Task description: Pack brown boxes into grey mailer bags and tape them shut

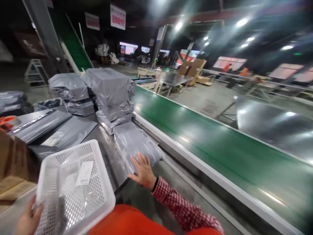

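The white basket (104, 169) is at the lower left, tilted, over the near part of the metal tabletop (107, 156), with clear plastic (94, 194) and a white slip (85, 173) inside. The left hand (28, 217) grips its near left side, thumb and fingers closed on the rim. The right hand (143, 171) is spread open, palm down, holding nothing, its fingers over the near end of a flat grey package (134, 140) at the tabletop's right side. A black wristband (155, 184) and a red-and-white checked sleeve (176, 199) show on that arm. Just behind the flat package rises a stack of grey-wrapped parcels (107, 86), with more wrapped parcels (69, 89) to its left. Flat grey bags (70, 130) lie beyond the basket, and a brown cardboard box (14, 160) stands beside it on the left, near something orange (7, 121). Along the right runs a green conveyor belt (207, 147) with a pale side rail; past it, a shiny metal table (276, 120) stands apart.
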